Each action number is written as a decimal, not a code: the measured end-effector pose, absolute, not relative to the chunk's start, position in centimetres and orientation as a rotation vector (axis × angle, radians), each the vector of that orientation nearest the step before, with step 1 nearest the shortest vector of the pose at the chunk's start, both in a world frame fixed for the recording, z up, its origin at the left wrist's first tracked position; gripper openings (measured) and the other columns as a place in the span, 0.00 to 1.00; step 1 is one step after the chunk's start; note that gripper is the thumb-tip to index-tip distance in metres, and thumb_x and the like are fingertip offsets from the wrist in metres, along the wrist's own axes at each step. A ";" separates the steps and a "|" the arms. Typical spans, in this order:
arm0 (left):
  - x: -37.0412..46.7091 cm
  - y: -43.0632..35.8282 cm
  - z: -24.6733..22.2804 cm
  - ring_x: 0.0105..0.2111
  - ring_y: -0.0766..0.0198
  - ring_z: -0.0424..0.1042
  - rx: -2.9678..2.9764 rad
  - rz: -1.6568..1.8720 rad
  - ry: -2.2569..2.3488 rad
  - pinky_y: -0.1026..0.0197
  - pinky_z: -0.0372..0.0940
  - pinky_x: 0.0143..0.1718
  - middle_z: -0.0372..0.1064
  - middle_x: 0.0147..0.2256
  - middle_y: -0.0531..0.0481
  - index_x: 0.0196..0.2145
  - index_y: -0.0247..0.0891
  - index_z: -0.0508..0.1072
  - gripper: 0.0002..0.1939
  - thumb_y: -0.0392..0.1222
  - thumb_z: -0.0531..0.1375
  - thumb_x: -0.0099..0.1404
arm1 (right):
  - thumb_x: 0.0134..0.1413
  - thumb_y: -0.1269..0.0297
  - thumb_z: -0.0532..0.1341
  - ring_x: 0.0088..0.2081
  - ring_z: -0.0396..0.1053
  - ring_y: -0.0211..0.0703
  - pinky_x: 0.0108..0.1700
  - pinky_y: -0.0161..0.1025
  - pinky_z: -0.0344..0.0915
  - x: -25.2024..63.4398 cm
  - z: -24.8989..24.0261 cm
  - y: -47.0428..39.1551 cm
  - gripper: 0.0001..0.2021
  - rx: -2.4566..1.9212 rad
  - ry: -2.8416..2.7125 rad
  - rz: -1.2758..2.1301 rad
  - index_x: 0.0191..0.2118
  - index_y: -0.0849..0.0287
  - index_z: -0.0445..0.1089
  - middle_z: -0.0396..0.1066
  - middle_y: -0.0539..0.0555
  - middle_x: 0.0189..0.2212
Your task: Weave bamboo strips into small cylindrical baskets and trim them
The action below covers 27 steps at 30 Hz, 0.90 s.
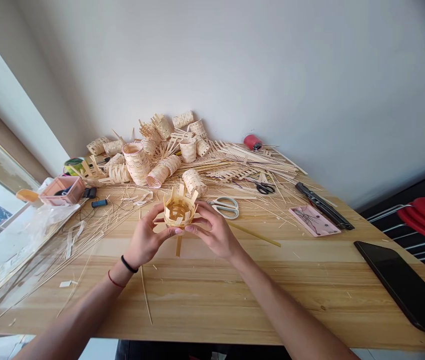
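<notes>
A small round woven basket (178, 212) of pale strips is held up over the middle of the wooden table, its opening tilted toward me and strip ends sticking up round the rim. My left hand (147, 235) grips its left side, with the thumb along the near lower edge. On the right side, my right hand (214, 230) grips it too, the two thumbs almost touching in front. A flat strip (178, 246) points down below the basket. White-handled scissors (227, 207) lie just beyond my right hand.
Woven cylinders (136, 162) and loose strips (250, 155) are heaped at the back. Black scissors (265, 188), a pink tray (314, 220), a black tool (325, 206) and a phone-like black slab (402, 285) lie rightward. A pink basket (62, 190) sits left.
</notes>
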<state>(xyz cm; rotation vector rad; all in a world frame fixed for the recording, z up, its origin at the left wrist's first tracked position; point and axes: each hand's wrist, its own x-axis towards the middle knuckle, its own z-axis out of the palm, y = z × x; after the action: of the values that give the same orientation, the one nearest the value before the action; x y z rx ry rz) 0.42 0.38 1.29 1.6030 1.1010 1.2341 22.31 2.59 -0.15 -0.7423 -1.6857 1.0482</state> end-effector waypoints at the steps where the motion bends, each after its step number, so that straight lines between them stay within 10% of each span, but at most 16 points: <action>1: 0.4 0.4 1.2 0.62 0.40 0.74 1.605 1.227 1.100 0.39 0.72 0.62 0.77 0.61 0.40 0.59 0.44 0.78 0.32 0.55 0.77 0.60 | 0.62 0.45 0.72 0.57 0.76 0.53 0.58 0.52 0.81 22.3 -0.1 2.6 0.23 -0.744 -1.682 1.054 0.57 0.50 0.79 0.70 0.59 0.61; 27: 0.8 -0.1 1.7 0.61 0.40 0.76 1.528 1.146 1.002 0.42 0.76 0.56 0.74 0.63 0.38 0.63 0.44 0.73 0.30 0.59 0.68 0.70 | 0.66 0.50 0.68 0.58 0.76 0.53 0.47 0.44 0.82 22.4 0.2 2.4 0.24 -0.792 -1.682 1.123 0.62 0.51 0.68 0.74 0.61 0.58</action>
<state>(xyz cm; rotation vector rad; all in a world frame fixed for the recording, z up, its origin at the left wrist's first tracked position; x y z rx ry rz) 0.78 -0.08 1.66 1.5280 1.0018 1.1461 22.45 2.36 0.21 -0.7916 -1.6821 1.1234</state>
